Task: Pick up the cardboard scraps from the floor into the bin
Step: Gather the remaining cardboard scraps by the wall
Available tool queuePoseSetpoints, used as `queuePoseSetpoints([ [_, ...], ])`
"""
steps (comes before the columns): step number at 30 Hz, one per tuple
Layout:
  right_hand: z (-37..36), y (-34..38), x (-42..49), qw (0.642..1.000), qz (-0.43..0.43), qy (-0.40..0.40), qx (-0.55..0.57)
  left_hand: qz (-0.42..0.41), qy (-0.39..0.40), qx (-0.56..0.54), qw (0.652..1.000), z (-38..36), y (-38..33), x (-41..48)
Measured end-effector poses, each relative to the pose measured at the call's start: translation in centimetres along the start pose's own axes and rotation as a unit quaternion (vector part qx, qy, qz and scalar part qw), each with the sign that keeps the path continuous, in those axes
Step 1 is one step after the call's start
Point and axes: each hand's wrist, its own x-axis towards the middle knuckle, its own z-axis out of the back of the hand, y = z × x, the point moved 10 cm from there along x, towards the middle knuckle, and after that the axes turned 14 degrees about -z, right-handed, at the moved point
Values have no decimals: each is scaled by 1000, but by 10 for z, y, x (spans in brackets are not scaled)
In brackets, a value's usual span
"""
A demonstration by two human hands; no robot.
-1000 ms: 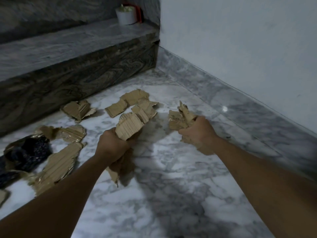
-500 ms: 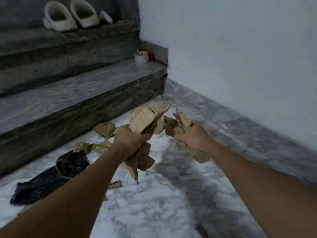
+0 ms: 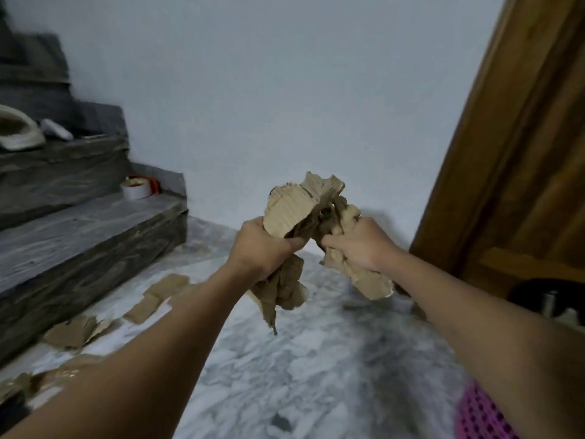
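Here, left hand [image 3: 262, 245] and right hand [image 3: 361, 245] each gripped bunched cardboard scraps [image 3: 297, 207]; loose hanging pieces risked slipping to the floor [image 3: 316, 359].

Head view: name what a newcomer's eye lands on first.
Centre frame, the left hand and right hand each clutch a wad of cardboard scraps, raised together above the marble floor. More loose scraps lie lower left by the dark stone steps; a wooden door fills the right.

Two hands, left hand [image 3: 262, 248] and right hand [image 3: 361, 247], each grip one bundle of cardboard scraps [image 3: 294, 207]. One tape roll [image 3: 136, 187] sits on one step [image 3: 79, 229]. One pink basket [image 3: 484, 413].
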Motion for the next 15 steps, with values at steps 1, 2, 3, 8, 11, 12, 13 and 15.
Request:
queuePoseSetpoints([
  [1,29,-4,-9,1000,-9,-20,-11,-12,11,-12,1000,-16,-19,0],
  [2,56,-10,-18,999,-18,-39,-21,-21,24,-28,999,-32,-37,0],
  [3,84,-16,-32,997,-32,-58,-27,-33,44,-44,997,-52,-56,-1],
  [8,213,-59,-103,989,-68,-109,-72,-80,152,-104,980,-157,-146,-22],
  [11,268,-99,-134,981,-116,-138,-72,-74,209,-144,964,-218,-185,-46],
  [12,279,-118,-140,979,-136,-138,-68,-65,236,-155,957,-238,-195,-56],
  [13,288,-138,-146,976,-158,-138,-65,-54,266,-162,949,-260,-201,-66],
  [15,303,-191,-156,965,-209,-141,-78,-35,308,-167,936,-304,-210,-89],
])
